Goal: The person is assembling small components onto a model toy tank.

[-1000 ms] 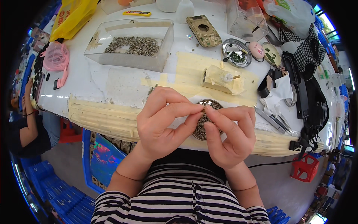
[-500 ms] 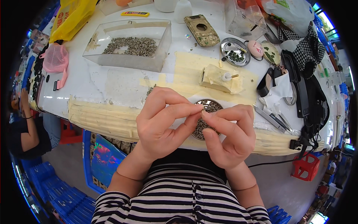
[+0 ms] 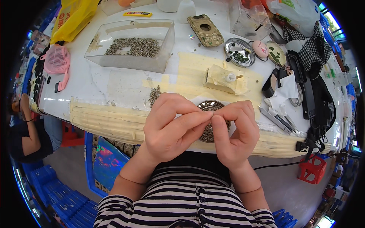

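My left hand (image 3: 171,129) and my right hand (image 3: 238,133) meet fingertip to fingertip at the table's near edge. Both are closed in a pinch, and whatever lies between the tips is too small and covered to name. Beneath them stands a round metal dish (image 3: 210,102) of small grey-brown pieces (image 3: 207,135), partly hidden by my fingers. A little pile of similar pieces (image 3: 154,95) lies on the table just beyond my left hand. Farther off, a clear plastic box (image 3: 129,62) holds a wide heap of these pieces (image 3: 137,47).
A taped block with a small peg (image 3: 226,80) stands beyond my hands. Behind it are a camouflage-patterned case (image 3: 205,30) and a metal dish of dark green bits (image 3: 239,53). Tweezers (image 3: 279,121) lie right, a pink mesh scoop (image 3: 57,60) left. Another person (image 3: 28,133) sits far left.
My fingertips have come closer together and shifted slightly right. My right thumb has risen to meet the pinch, and my left hand has moved slightly nearer me, uncovering more of the small pile.
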{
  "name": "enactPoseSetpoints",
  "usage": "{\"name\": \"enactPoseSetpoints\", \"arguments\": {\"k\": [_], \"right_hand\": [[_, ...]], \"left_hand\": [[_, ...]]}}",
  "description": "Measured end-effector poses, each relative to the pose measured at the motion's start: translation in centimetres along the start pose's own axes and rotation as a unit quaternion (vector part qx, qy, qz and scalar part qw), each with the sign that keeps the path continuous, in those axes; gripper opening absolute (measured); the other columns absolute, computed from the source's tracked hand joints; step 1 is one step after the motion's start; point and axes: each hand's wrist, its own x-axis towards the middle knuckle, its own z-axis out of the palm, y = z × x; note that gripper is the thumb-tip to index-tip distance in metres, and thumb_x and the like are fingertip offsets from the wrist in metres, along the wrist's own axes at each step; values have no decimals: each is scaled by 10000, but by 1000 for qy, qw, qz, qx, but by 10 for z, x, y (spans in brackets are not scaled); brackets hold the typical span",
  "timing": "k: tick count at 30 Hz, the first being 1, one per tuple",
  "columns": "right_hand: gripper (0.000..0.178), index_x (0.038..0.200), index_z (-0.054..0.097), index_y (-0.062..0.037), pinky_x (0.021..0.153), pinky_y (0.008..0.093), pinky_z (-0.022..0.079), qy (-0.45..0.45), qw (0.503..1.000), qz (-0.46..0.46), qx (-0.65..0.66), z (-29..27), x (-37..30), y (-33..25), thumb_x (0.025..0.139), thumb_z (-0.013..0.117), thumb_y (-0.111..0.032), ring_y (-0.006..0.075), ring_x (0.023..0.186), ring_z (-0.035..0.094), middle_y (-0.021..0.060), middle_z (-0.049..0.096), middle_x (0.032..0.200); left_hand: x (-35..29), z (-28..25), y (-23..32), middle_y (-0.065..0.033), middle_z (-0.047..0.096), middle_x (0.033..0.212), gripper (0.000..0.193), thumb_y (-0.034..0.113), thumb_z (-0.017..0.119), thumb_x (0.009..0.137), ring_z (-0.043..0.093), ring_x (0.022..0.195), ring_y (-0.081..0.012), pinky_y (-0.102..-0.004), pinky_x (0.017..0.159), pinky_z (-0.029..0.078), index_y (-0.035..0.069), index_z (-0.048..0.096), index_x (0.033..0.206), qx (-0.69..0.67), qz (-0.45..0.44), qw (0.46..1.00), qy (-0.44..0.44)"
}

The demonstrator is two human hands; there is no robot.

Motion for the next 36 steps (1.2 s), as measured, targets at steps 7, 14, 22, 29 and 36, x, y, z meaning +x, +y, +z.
{"name": "enactPoseSetpoints", "arguments": {"k": [7, 14, 22, 29, 36], "right_hand": [[64, 828, 690, -34, 694, 315, 428, -25, 997, 37, 63, 0, -1, 2, 810, 752, -32, 225, 749, 545, 59, 655, 797], [112, 879, 737, -70, 701, 303, 419, -3, 996, 1, 94, -5, -1, 1, 775, 779, -58, 205, 745, 537, 34, 656, 809], [319, 1032, 786, -107, 691, 297, 396, -11, 992, -112, -64, -3, -2, -2, 716, 814, -77, 169, 757, 520, -11, 657, 835], [283, 1029, 761, -51, 722, 322, 432, -30, 999, -7, 23, 1, 1, 1, 753, 808, -90, 216, 773, 554, 39, 661, 830], [100, 884, 714, -33, 731, 334, 445, -31, 999, 12, 33, 1, 2, -1, 792, 749, -52, 242, 783, 567, 66, 660, 812]], "left_hand": [[1, -4, -1, -44, 647, 877, 301, -30, 820, 670, 604, 784, -216, -316, 668, 480, 50, 751, 952, -33, -16, 999, -6], [1, -3, -2, -44, 640, 873, 305, -45, 817, 671, 600, 773, -212, -312, 658, 471, 43, 746, 954, -12, -16, 1000, 6], [0, -1, -4, -61, 634, 866, 299, -66, 809, 674, 596, 769, -212, -308, 652, 465, 34, 740, 947, -25, -43, 999, 21], [-1, -3, -5, -56, 643, 881, 295, -56, 805, 681, 600, 780, -220, -313, 666, 475, 33, 742, 955, -39, -27, 999, 8], [-1, 1, 0, -47, 651, 881, 338, -29, 812, 646, 604, 785, -228, -322, 673, 487, 42, 748, 971, 12, 5, 1000, 6]]}}
